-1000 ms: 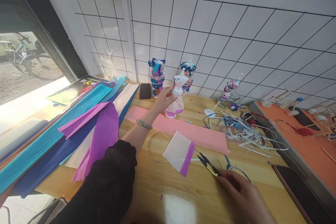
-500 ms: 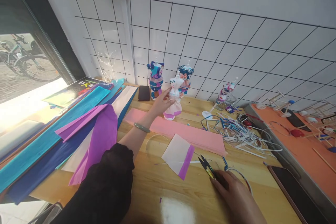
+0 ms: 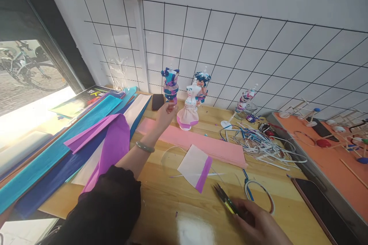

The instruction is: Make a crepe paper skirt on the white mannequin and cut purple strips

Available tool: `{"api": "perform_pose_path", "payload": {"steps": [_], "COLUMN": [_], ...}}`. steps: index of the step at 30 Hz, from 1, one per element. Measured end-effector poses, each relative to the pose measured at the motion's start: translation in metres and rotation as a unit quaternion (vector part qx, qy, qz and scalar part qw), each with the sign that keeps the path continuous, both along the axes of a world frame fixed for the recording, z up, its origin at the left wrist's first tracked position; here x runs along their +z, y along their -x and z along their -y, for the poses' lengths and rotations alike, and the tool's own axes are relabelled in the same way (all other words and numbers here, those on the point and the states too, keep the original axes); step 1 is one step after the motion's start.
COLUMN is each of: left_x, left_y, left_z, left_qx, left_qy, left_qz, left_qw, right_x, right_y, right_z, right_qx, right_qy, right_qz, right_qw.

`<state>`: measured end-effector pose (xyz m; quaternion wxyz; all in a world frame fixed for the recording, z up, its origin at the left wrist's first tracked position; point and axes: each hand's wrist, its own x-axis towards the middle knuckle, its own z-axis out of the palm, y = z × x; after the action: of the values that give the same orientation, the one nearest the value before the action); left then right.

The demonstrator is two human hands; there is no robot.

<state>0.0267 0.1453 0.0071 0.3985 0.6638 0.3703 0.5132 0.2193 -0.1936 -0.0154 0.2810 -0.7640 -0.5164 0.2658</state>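
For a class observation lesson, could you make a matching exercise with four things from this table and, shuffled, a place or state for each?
1. Snips
2. Long pink strip
3. Green bracelet
4. Front dress form

A. Around the left wrist
B. Standing, with a purple hem
C. In the right hand
D. Lying flat on the wooden table

Pairs: 1-C, 2-D, 3-A, 4-B.

A wooden worktop (image 3: 161, 191) spans the middle of the frame. Overlapping coloured paper (image 3: 117, 141) lies at left, a long pink sheet (image 3: 221, 148) across the centre, with a pale purple-edged piece (image 3: 192, 164) just below. A pale-skirted dress form (image 3: 188, 115) stands at upper centre, near a phone (image 3: 158, 102); tangled ribbons (image 3: 258, 145) lie at right.
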Motion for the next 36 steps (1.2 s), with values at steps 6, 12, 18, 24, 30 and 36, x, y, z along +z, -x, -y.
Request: {"api": "perform_pose_path", "payload": {"steps": [6,12,18,24,30,36], "left_x": [-0.003,-0.028,-0.045,-0.043,-0.045,-0.02], "left_y": [-0.002,-0.021,-0.028,-0.027,-0.028,-0.022], "left_z": [0.055,0.09,0.09,0.088,0.088,0.081], "left_qx": [-0.196,-0.253,-0.259,-0.259,-0.261,-0.29], "left_qy": [-0.032,-0.079,-0.091,-0.096,-0.073,-0.038], "left_qz": [-0.289,-0.422,-0.435,-0.431,-0.433,-0.412], "left_qw": [0.937,0.867,0.858,0.859,0.86,0.863], "right_x": [0.003,0.005,-0.005,-0.017,-0.016,-0.016], "right_y": [0.015,0.005,-0.037,-0.041,-0.039,-0.041], "right_z": [-0.007,-0.012,0.0,-0.001,-0.002,0.003], "right_qx": [0.074,0.075,-0.077,-0.111,-0.101,-0.102], "right_qy": [0.06,0.086,0.109,0.145,0.192,0.208], "right_qz": [0.039,0.062,0.193,0.196,0.181,0.202], "right_qw": [0.995,0.992,0.972,0.964,0.959,0.952]}}
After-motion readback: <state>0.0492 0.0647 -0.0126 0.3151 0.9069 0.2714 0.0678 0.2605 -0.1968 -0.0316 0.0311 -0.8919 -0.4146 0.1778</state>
